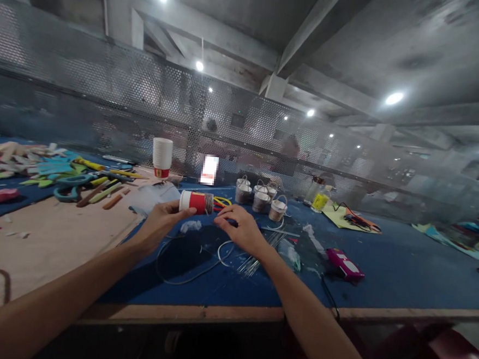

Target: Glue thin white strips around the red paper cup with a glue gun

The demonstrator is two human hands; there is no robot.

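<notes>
My left hand (165, 218) is closed round a red and white paper cup (192, 202) tipped on its side, its bottom end pointing right. Grey-brown cord (209, 203) is wound about that end. Just right of the cup, my right hand (238, 226) has its fingers curled together; whatever they hold, if anything, is hidden. Behind these fingertips show red and yellow looped handles (222, 202). Below the hands, a loose pale cord (193, 282) loops across the blue table surface. Small wrapped buckets with wire handles (261, 201) stand beyond my right hand.
A stack of paper cups (162, 155) stands behind a wooden board (83, 239) with scissors (69, 188) and knives. Thin metal wires (259, 254) lie by my right wrist. Farther right are a magenta device (344, 264) and a yellow-labelled bottle (320, 200). A perforated metal screen (146, 102) closes the back.
</notes>
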